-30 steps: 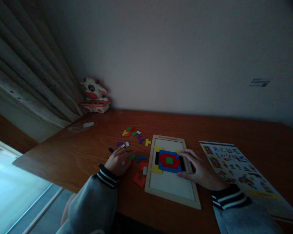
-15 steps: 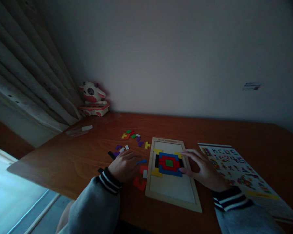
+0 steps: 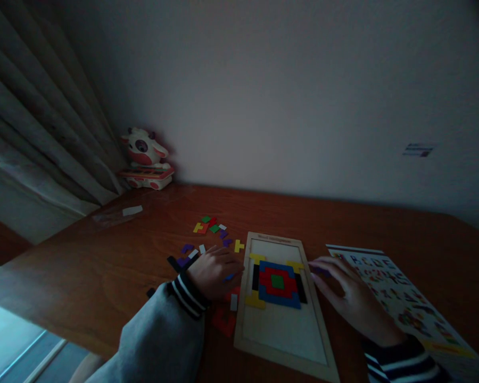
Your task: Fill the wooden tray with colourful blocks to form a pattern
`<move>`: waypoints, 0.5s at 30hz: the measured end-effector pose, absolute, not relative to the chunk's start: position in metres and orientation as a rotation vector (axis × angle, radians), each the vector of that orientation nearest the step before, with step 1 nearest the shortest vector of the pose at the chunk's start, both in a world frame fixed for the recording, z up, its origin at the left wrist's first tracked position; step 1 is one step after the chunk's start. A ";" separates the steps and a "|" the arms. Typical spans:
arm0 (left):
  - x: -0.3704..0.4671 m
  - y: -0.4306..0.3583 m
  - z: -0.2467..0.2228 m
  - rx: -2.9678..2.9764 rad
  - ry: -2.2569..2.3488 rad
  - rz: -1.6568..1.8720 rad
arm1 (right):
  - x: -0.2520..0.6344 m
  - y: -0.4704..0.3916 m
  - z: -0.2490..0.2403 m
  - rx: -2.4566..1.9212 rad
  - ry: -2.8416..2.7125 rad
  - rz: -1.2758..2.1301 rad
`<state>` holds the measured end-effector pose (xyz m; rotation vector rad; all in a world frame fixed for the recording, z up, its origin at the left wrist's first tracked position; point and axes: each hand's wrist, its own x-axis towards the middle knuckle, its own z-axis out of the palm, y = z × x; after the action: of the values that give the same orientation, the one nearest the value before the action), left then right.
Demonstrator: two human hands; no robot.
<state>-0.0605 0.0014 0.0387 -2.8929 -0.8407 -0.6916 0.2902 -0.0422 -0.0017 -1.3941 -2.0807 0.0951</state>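
Observation:
A wooden puzzle board [image 3: 281, 360] lies flat. On it, a green centre [image 3: 277, 282] is ringed by red and blue pieces, with black and yellow pieces at the sides. My left hand [image 3: 217, 272] is palm down at the board's left edge, its fingers bent over a blue piece [image 3: 229, 277] that shows partly beneath them. Just right of the board, the thumb and fingers of my right hand [image 3: 349, 298] close around a dark purple piece [image 3: 321, 271], which is partly hidden.
Loose coloured pieces, among them a yellow one [image 3: 239, 246] and a white one [image 3: 233, 302], lie left of the board. A printed pattern sheet [image 3: 387, 271] is at the right. A cow toy [image 3: 146, 159] stands at the back left, near a curtain.
My right hand has moved off the board's black and yellow pieces to the right of its edge. My left hand has shifted slightly right, towards the board. The view has tilted a little.

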 end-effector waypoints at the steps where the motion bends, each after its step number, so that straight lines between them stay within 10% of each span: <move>1: -0.063 0.002 0.037 -2.898 -0.856 -0.699 | 0.292 -0.043 -0.001 -1.405 -2.073 0.087; 15: -0.067 -0.001 0.035 -2.892 -0.920 -0.707 | 0.296 -0.051 0.009 -1.442 -2.141 0.091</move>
<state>-0.0665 -0.0010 0.0351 -2.8922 -0.9201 -0.7071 0.2957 -0.0508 0.0091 -1.4423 -2.1411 0.0913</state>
